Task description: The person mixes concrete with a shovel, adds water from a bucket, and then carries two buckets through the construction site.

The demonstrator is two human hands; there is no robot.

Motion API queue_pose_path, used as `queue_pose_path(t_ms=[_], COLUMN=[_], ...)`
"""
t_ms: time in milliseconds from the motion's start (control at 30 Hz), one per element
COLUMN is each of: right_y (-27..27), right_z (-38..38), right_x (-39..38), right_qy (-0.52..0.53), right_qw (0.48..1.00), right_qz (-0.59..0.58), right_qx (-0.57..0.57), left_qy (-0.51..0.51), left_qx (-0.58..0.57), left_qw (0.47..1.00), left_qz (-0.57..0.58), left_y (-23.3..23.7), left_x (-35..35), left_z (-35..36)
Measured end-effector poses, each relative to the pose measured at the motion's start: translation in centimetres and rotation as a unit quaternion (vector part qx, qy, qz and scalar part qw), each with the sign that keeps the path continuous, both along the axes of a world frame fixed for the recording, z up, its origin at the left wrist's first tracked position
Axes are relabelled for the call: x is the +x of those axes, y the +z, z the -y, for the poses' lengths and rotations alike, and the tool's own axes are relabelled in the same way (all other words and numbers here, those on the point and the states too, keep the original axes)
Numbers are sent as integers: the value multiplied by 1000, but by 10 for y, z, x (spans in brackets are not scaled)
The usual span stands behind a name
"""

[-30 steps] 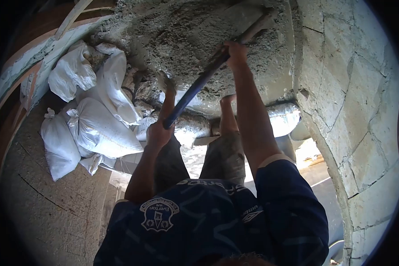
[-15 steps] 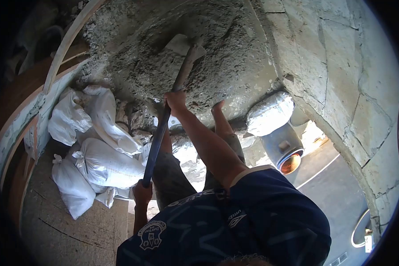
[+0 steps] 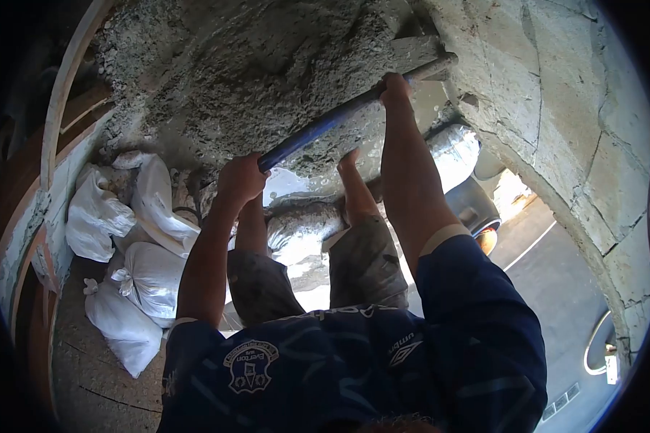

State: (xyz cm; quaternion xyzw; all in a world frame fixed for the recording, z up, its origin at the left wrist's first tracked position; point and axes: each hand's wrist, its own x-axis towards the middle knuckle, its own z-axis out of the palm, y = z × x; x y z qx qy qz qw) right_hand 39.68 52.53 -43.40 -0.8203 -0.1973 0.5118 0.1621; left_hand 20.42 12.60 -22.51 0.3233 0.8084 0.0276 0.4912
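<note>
My right hand [image 3: 395, 88] is wrapped round the upper-right part of a hoe's long handle, close to the blade. My left hand [image 3: 243, 177] grips the near end of the same handle. The hoe [image 3: 325, 123] has a blue-wrapped shaft that slants up to the right, and its grey, mortar-coated blade [image 3: 414, 50] lies at the right edge of the mix. Under and beyond the handle spreads a heap of wet grey mortar [image 3: 267, 79], rough and lumpy. Part of the blade's outline blends into the mortar.
White tied sacks [image 3: 152, 278] are piled on the left. Another white sack [image 3: 453, 153] lies by the mortar's right edge, next to a dark bucket [image 3: 473, 206]. A cracked, pale stone wall [image 3: 570, 115] curves along the right. A wooden frame [image 3: 61, 108] stands at left.
The hoe's blade has swung from the middle of the mortar to its right edge. Both hands have moved up and forward with the handle, my right hand also rightward, and the handle now lies flatter.
</note>
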Motion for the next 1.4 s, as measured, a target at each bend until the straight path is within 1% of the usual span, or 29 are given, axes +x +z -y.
queue_pose_path(t_ms=[33, 67, 133, 167, 200, 300, 333, 367, 400, 500, 533, 567, 633, 667, 733, 767, 800, 867, 900, 933, 967, 1000, 1033, 1133, 1200, 1233, 1300, 1333, 1400], right_y=[-25, -45, -23, 25, 62, 109, 123, 149, 154, 179, 186, 216, 252, 271, 289, 281, 266, 222, 167, 140, 116, 123, 125, 156, 161, 164, 160, 141, 104], right_z=[9, 18, 40, 64, 88, 142, 167, 195, 221, 304, 326, 340, 370, 375, 393, 392, 388, 352, 341, 323, 304, 261, 235, 172, 133, 116, 87, 83, 93], right_x=[11, 14, -6, -34, -54, -76, -89, -103, -107, -128, -124, -126, -119, -112, -107, -109, -108, -117, -119, -131, -142, -171, -176, -176, -175, -172, -178, -178, -164], right_qy=[-3, 165, 328, 190, 50, 15, 21, 13, 70, 73, 92, 106, 89, 123, 122, 127, 144, 186, 179, 133, 184, 215, 226, 238, 272, 269, 276, 269, 264], right_qw=[1000, 986, 943, 981, 998, 991, 994, 988, 986, 966, 949, 949, 948, 941, 948, 945, 940, 913, 921, 931, 934, 938, 940, 953, 949, 951, 952, 954, 959], right_qz=[7, -4, -16, -28, -39, -122, -101, -149, -141, -231, -282, -267, -289, -287, -275, -281, -266, -250, -252, -257, -234, -221, -220, -185, -158, -153, -117, -114, -100], right_qx=[-7, 26, 59, 19, -20, -54, -38, -41, -57, -89, -108, -128, -101, -127, -108, -108, -157, -263, -239, -222, -199, -157, -133, -40, 27, 30, 57, 64, 18], left_qy=[-10, -18, -12, -1, 13, 44, 62, 77, 92, 154, 163, 164, 179, 184, 144, 136, 194, 204, 203, 199, 209, 214, 221, 247, 287, 273, 255, 273, 278], left_qx=[-12, -22, -29, -32, -35, -70, -84, -95, -106, -122, -135, -146, -141, -132, -157, -170, -157, -190, -201, -210, -188, -163, -138, -73, -31, 56, 146, 107, 89], left_qw=[1000, 999, 998, 998, 998, 995, 993, 991, 989, 981, 977, 975, 973, 974, 976, 974, 966, 957, 957, 957, 959, 963, 965, 965, 957, 959, 953, 955, 957], left_qz=[23, 41, 54, 48, 42, 54, 49, 48, 45, -1, -7, -15, -30, -28, -53, -67, -64, -80, -58, -38, -36, -34, -40, -47, -35, -52, -68, -29, 0], left_y=[21, 41, 87, 106, 124, 177, 192, 201, 205, 202, 204, 205, 217, 227, 243, 247, 251, 232, 217, 200, 187, 166, 143, 75, 52, 41, 29, 30, 58], left_x=[-12, -26, -35, -34, -35, -41, -39, -37, -36, -17, -13, -5, 18, 32, 63, 77, 83, 81, 77, 70, 60, 44, 45, 74, 79, 83, 86, 87, 90], left_z=[-3, -7, 7, 20, 32, 73, 91, 115, 144, 244, 269, 295, 333, 351, 384, 395, 385, 328, 295, 263, 231, 207, 196, 167, 125, 110, 96, 90, 88])
